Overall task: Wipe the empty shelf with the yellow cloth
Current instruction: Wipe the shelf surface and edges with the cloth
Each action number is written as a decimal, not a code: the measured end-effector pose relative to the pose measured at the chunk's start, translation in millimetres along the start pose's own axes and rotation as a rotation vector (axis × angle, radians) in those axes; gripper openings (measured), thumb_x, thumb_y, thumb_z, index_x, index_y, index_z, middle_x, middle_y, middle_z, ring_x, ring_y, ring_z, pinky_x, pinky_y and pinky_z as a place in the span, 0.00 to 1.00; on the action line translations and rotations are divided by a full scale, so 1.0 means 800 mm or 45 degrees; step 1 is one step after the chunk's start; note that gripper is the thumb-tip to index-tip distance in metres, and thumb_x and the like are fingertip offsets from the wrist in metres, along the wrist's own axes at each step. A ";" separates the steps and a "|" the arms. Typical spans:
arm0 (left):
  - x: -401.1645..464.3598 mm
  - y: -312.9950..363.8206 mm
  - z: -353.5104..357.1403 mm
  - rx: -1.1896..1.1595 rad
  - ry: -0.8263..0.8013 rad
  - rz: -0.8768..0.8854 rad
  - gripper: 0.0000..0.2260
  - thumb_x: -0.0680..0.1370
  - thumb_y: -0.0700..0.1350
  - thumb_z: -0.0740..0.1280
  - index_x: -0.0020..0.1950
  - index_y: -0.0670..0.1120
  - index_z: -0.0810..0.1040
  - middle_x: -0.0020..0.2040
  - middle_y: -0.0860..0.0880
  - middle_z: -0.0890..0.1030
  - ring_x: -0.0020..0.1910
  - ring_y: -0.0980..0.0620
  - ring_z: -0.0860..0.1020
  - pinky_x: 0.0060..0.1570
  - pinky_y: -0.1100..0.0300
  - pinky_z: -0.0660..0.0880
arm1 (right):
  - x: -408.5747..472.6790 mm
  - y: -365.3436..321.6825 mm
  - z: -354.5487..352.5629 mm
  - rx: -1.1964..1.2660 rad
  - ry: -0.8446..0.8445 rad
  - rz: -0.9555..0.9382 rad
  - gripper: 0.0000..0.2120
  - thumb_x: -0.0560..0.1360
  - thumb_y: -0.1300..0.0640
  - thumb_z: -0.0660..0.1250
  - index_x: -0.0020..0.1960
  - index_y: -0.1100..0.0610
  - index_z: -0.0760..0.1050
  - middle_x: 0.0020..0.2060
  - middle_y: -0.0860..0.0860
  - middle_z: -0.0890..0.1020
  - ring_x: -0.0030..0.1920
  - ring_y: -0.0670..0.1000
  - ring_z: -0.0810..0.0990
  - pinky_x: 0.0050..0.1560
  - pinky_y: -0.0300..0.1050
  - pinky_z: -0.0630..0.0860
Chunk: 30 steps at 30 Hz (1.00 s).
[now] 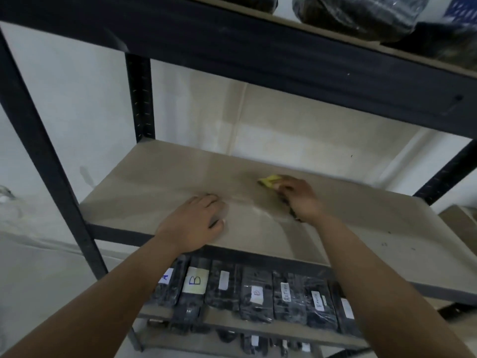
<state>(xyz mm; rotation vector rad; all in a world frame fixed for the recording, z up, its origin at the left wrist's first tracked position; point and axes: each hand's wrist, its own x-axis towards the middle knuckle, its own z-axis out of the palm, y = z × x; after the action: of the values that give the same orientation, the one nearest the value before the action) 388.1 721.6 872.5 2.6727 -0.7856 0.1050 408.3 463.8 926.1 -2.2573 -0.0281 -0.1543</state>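
- A dark metal upright (44,156) of the shelving unit stands at the far left, with a white wall behind it.
- The left hand (196,223) lies palm down on the front part of the empty shelf (154,182), fingers stretched out flat and grasping nothing; its forearm reaches in from the lower left.
- The empty shelf is a pale beige board in a dark frame, with faint smeared streaks between the two hands.
- The right hand (296,195) sits further back and to the right on the same board, its fingers curled over the yellow cloth (268,182) and pressing it to the surface; only the cloth's left end shows past the fingertips.
- Below the board, a row of dark wrapped packs (258,293) stands on the lower shelf, with white labels, two reading A and B.
- Above, at the upper right, dark plastic-wrapped bundles (361,16) rest on the top shelf.
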 end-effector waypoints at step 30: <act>-0.016 -0.057 -0.009 0.055 -0.038 0.165 0.23 0.79 0.56 0.52 0.73 0.50 0.62 0.74 0.49 0.63 0.73 0.49 0.59 0.72 0.52 0.56 | -0.126 0.071 -0.021 -1.034 0.399 0.345 0.20 0.79 0.54 0.57 0.70 0.52 0.66 0.67 0.55 0.72 0.62 0.61 0.72 0.56 0.52 0.71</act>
<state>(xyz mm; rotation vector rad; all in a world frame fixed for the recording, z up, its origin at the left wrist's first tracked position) 402.4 766.7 863.0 2.6678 -0.9766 0.1158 310.5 417.6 880.6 -2.9749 0.6036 -0.4322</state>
